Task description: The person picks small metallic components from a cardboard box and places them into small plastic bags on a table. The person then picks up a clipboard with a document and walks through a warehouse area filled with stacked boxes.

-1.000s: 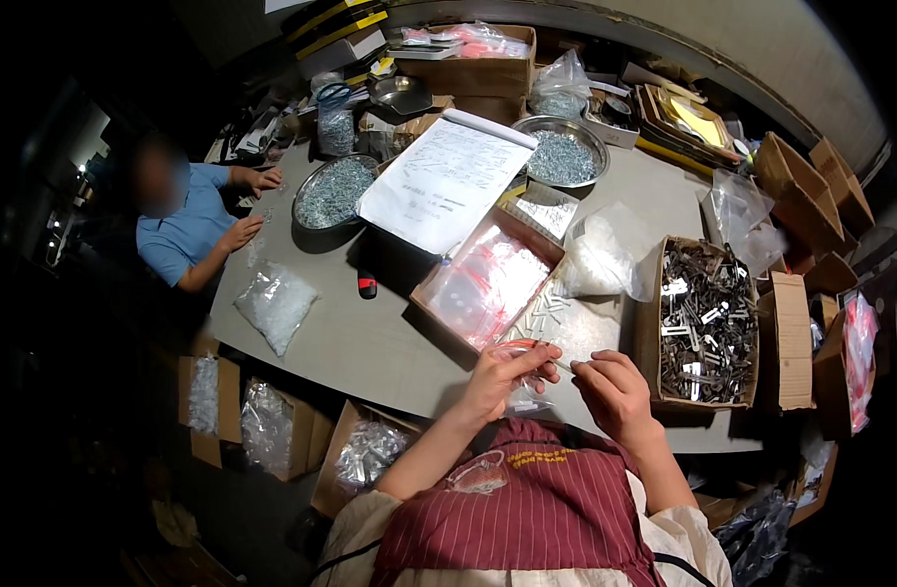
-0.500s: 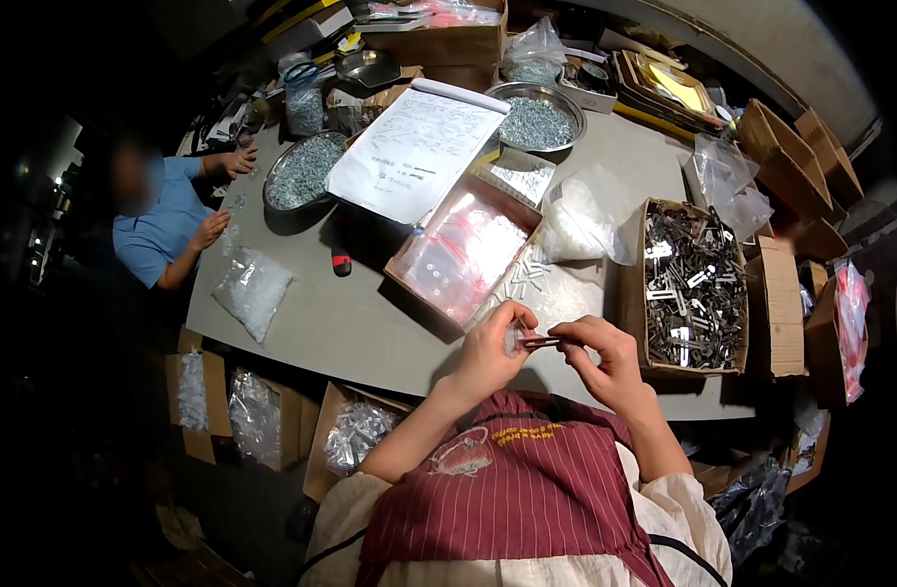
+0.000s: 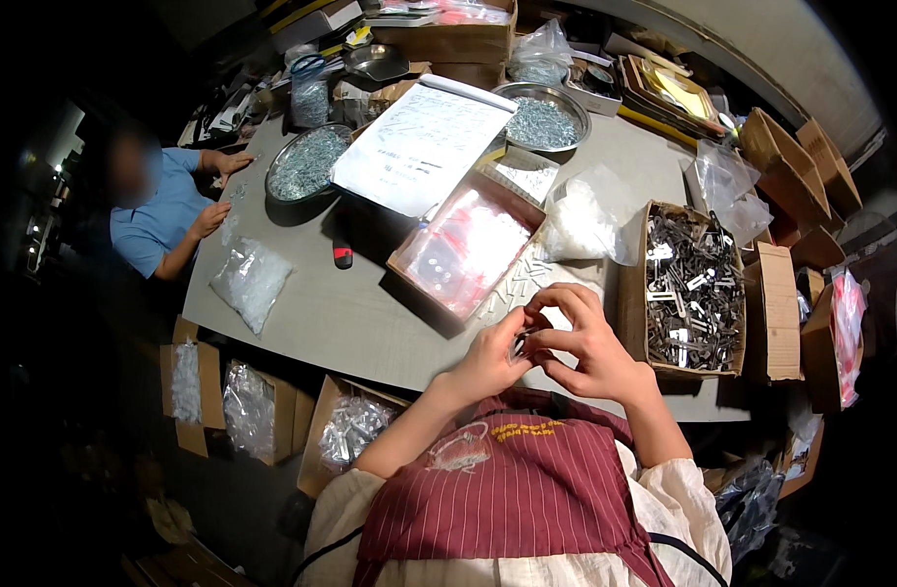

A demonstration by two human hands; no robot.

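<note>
My left hand (image 3: 489, 354) is closed at the table's near edge, around a small clear plastic bag that mostly hides behind the fingers. At its fingertips a dark, narrow metal piece (image 3: 520, 343) shows a shiny edge. The curled fingers of my right hand (image 3: 593, 342) meet the left ones and pinch at this piece. Just beyond, loose white plastic plugs (image 3: 523, 279) lie beside a cardboard box (image 3: 431, 295) of clear bags with red edges. To the right of my hands stands a carton (image 3: 632, 303) full of dark and silver slotted metal pieces.
A bag of white plastic parts (image 3: 577, 220), a notepad (image 3: 394, 152) and two bowls of screws (image 3: 306, 166) (image 3: 544, 119) occupy the table. A red-and-black tool (image 3: 343, 256) and another clear bag (image 3: 253, 284) lie left. A co-worker in blue (image 3: 160, 215) sits at the far left.
The dark metal piece, held out between both hands before, now sits mostly within my left fingers. My right hand has moved left and up, curling over the left fingertips.
</note>
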